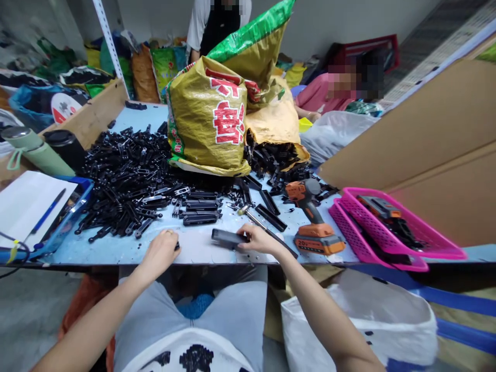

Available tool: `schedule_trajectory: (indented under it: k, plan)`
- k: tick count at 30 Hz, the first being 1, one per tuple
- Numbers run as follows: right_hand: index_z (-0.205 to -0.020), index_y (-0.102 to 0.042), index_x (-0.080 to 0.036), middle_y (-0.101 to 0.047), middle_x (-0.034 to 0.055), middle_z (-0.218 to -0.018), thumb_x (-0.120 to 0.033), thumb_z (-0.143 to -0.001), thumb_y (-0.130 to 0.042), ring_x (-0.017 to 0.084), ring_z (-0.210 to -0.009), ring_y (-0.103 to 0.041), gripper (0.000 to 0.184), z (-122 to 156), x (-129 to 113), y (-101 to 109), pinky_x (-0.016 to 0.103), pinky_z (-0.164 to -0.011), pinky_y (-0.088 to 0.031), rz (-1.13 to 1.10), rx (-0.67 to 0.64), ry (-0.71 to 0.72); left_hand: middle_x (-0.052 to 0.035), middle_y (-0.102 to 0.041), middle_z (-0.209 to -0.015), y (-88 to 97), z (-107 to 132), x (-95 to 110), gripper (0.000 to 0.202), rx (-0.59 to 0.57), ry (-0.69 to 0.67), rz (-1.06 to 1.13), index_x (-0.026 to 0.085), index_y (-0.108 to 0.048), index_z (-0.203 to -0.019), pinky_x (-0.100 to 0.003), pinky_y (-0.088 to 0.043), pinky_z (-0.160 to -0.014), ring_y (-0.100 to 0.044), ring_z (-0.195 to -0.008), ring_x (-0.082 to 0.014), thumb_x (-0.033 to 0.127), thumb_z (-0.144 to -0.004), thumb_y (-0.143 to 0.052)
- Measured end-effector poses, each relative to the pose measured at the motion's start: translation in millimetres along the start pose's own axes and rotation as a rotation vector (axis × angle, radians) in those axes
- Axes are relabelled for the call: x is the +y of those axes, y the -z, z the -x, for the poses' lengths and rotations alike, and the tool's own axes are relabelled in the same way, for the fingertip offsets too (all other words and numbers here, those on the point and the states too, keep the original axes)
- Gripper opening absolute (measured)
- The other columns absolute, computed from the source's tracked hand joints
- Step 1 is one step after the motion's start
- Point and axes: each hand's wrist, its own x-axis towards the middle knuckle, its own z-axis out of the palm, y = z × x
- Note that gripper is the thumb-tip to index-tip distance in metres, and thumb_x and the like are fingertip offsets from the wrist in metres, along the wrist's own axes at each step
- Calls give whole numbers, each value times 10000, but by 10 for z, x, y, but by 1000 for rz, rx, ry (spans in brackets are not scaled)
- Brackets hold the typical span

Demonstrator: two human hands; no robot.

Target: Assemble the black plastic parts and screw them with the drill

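Observation:
My right hand grips one end of a black elongated part, slightly blurred, just above the front of the blue tabletop. Closed at the table's front edge, my left hand has a small black piece showing at its fingertips; most of that piece is hidden. Beyond the hands, several finished-looking black parts lie stacked in a row. A hammer rests right of them, its handle running toward my right forearm. A large heap of loose black pieces spreads at the left.
An orange and grey cordless driver stands at the right beside pink baskets. A gold woven sack sits mid-table. At left are a blue tray, a green bottle and a black cup. Two people are beyond the table.

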Motion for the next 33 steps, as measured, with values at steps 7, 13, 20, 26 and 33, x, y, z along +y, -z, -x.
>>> schedule_trajectory:
  k: [7, 13, 20, 26, 33]
  plan:
    - [-1311, -424, -93, -648, 181, -900, -558, -878, -409, 302, -879, -631, 636, -291, -350, -378, 399, -763, -447, 380, 261, -632, -94, -603, -937, -385, -190, 220, 189, 87, -72, 300, 153, -538, -985, -342, -467, -774, -574, -886, -224, 315, -890, -517]
    - [-1238, -487, -98, -615, 191, -1114, -390, -868, -429, 287, -1021, -599, 474, -552, -377, -548, 387, -882, -419, 222, 281, -560, 1, -567, -738, -261, -119, 176, 247, 190, 182, 646, 175, -522, -806, -254, -429, -654, -554, -693, -151, 410, -817, -598]
    - [-1404, -342, -181, -636, 64, -914, -417, -846, -369, 192, -771, -615, 606, -329, -386, -555, 323, -684, -501, -680, 359, -273, 19, -562, -674, -165, -47, 162, 390, 143, 349, 973, 177, -559, -1160, -254, -430, -634, -544, -591, -126, 433, -900, -423]
    - [-1400, -348, -226, -552, -22, -693, -557, -846, -471, 114, -542, -540, 657, -368, -896, -710, 231, -501, -444, -1172, 239, -160, -51, -598, -934, -173, -115, 522, 385, 156, 250, 996, 179, -582, -1203, -260, -480, -643, -568, -629, -114, 355, -878, -473]
    - [-1355, -457, -262, -634, 24, -896, -481, -841, -546, 104, -612, -549, 565, -337, -1036, -687, 268, -621, -497, -781, 132, 24, -84, -621, -1017, -241, -10, 508, 376, 243, 164, 736, 208, -573, -1241, -351, -486, -880, -594, -962, -197, 318, -910, -433]
